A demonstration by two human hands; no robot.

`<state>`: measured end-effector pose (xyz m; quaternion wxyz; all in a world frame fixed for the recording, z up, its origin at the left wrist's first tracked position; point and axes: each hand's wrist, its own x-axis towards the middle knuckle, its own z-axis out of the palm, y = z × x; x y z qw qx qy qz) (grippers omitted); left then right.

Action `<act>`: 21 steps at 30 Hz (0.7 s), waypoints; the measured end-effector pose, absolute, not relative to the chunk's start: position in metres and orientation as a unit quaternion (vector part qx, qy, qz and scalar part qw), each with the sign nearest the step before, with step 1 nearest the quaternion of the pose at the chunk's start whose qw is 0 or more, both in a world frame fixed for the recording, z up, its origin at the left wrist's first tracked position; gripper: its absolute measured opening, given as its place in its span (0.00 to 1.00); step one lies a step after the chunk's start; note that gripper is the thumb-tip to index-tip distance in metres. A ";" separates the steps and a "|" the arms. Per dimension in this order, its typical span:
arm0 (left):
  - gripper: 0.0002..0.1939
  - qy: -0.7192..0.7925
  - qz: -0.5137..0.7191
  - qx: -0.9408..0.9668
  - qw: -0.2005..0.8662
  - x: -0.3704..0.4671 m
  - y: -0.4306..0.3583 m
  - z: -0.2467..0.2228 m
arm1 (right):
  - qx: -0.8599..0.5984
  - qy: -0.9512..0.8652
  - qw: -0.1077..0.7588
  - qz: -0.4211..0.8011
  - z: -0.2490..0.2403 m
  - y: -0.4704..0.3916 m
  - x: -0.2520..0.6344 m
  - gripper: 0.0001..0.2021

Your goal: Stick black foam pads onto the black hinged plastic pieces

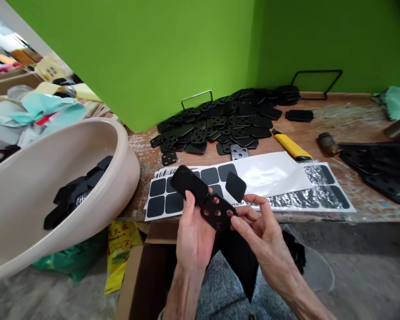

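Observation:
My left hand [195, 233] is closed around a black hinged plastic piece [218, 212], held over the table's front edge. One half of the piece has round holes; the other half [189, 184] looks solid and textured. My right hand [265, 235] pinches the holed half at its right edge with the thumb. A black square pad [236, 186] stands tilted at my right index fingertip, apparently stuck to it. Beneath lie white sheets [149, 214] bearing rows of dark rounded square stickers [156, 206], partly covered by a blank white backing sheet [270, 175].
Black plastic pieces [216, 126] are heaped against the green wall [173, 53]. A yellow utility knife [291, 144] and a small jar [328, 144] lie to the right. At left stands a beige basin [125, 151] with black pieces inside. A cardboard box [128, 284] is below.

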<state>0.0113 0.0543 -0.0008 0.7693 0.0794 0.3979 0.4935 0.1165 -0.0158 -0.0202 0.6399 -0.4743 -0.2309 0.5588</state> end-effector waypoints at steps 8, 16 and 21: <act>0.15 0.408 0.557 0.220 0.689 0.006 0.041 0.006 | -0.460 -0.234 0.649 0.559 -0.016 -0.002 0.113 0.20; 0.17 0.405 0.585 0.247 0.658 -0.003 0.036 0.005 | -0.456 -0.241 0.643 0.566 -0.016 -0.004 0.109 0.19; 0.17 0.415 0.581 0.235 0.659 -0.005 0.036 0.008 | -0.470 -0.256 0.647 0.543 -0.014 -0.004 0.106 0.19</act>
